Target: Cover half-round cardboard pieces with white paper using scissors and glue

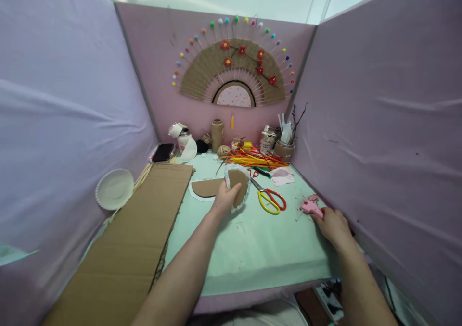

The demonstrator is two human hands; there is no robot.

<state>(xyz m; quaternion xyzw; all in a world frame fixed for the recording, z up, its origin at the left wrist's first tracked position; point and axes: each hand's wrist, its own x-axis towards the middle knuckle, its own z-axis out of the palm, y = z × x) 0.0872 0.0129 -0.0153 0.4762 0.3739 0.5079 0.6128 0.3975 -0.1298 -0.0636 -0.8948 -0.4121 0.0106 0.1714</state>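
My left hand grips a half-round piece of brown cardboard backed by a white paper plate piece, held up over the middle of the pale green table. A second brown cardboard half-circle on white paper lies flat just left of it. My right hand is closed on a pink glue gun that rests near the table's right edge, nozzle pointing left.
Yellow and red scissors lie between the hands. A long cardboard sheet covers the left side, with a white paper plate beside it. Orange and yellow sticks, twine spools, a cup of sticks and a phone crowd the back. A decorated fan hangs on the back wall.
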